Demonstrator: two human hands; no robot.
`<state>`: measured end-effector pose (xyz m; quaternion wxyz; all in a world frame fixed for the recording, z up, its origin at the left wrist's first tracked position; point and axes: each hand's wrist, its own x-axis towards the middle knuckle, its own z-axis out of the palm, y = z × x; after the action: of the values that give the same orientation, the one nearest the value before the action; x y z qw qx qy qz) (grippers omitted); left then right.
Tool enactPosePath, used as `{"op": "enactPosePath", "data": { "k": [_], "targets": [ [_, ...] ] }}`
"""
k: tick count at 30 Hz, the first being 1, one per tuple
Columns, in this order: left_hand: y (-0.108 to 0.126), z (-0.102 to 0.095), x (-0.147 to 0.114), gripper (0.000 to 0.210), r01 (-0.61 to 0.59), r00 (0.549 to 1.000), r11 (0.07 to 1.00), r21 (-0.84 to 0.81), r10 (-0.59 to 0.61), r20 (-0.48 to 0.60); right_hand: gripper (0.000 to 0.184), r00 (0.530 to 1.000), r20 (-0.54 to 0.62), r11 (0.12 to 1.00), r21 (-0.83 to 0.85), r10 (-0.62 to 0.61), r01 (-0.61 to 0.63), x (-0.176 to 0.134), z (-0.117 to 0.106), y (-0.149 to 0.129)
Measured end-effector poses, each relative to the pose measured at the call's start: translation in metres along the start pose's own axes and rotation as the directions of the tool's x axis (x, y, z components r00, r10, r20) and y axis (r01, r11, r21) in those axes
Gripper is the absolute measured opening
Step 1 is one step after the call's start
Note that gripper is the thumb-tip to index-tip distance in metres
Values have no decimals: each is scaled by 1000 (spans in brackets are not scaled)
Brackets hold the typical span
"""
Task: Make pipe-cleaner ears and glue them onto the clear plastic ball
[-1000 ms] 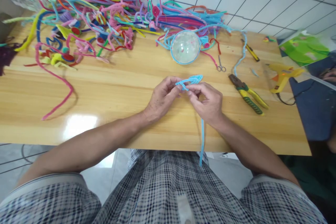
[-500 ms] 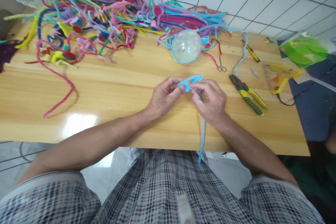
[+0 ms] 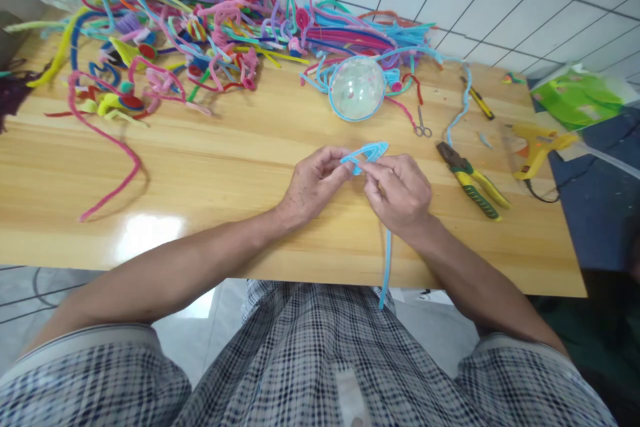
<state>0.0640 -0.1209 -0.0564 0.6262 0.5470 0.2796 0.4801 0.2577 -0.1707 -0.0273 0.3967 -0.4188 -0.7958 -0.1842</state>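
Between my hands is a light blue pipe cleaner [image 3: 374, 149] bent into a flat, pointed loop with several strands. My left hand [image 3: 316, 185] pinches its left end between thumb and fingers. My right hand [image 3: 400, 192] is closed at the loop's lower right side, thumb and index finger pressed on the blue strands. A long blue tail [image 3: 387, 260] hangs from beneath my right hand past the table's front edge. The fingertips partly hide where the strands meet.
A clear dome with a blue rim [image 3: 356, 88] stands beyond my hands. Scissors [image 3: 423, 125], pliers [image 3: 473, 180], a yellow glue gun [image 3: 537, 147] and a utility knife [image 3: 481, 103] lie to the right. Piled pipe cleaners [image 3: 370, 37] line the wooden table's [image 3: 225, 180] back.
My right hand has turned slightly and its fingers have closed in more, hiding a dark bit seen under the fingers before. The blue loop stays nearly in place.
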Motion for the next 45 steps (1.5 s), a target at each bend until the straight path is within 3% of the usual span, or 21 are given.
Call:
{"op": "enactPosePath", "data": {
  "k": [6, 13, 16, 18, 20, 22, 25, 28, 31, 38, 45],
  "targets": [
    [0, 0, 0, 56, -1, 1000, 1000, -6, 1, -1, 40, 997, 66, 999, -16, 47, -46, -4, 0, 0],
    [6, 1, 0, 49, -4, 1000, 1000, -4, 4, -25, 39, 998, 22, 998, 9, 65, -66, -4, 5, -3],
    [8, 0, 2, 48, 22, 999, 999, -27, -23, -45, 38, 998, -11, 995, 71, 66, -65, -2, 5, -4],
    [9, -2, 4, 48, 55, 998, 996, -68, -57, -41, 29, 989, 21, 978, 147, 143, -145, 1, 4, -6],
    [10, -3, 6, 48, 91, 995, 990, -108, -96, -42, 15, 951, 92, 920, 239, 296, -309, 3, 2, -8],
    [12, -4, 7, 49, 119, 991, 984, -133, -127, -51, 3, 864, 177, 797, 336, 471, -503, 6, 0, -9],
    [15, -3, 8, 51, 135, 987, 975, -176, -148, -61, 18, 709, 318, 542, 474, 630, -694, 9, 1, -10],
    [16, -2, 9, 52, 135, 986, 966, -222, -152, -62, 29, 623, 445, 347, 556, 644, -756, 11, 4, -9],
    [16, -2, 9, 51, 139, 987, 964, -226, -154, -51, 32, 603, 499, 266, 590, 622, -762, 12, 5, -8],
    [13, -3, 8, 50, 134, 990, 979, -155, -139, -19, 46, 590, 526, 240, 587, 613, -773, 12, 3, -4],
    [14, -3, 8, 45, 140, 990, 974, -178, -140, 14, 41, 573, 565, 212, 577, 593, -788, 9, 5, -2]
  ]
}}
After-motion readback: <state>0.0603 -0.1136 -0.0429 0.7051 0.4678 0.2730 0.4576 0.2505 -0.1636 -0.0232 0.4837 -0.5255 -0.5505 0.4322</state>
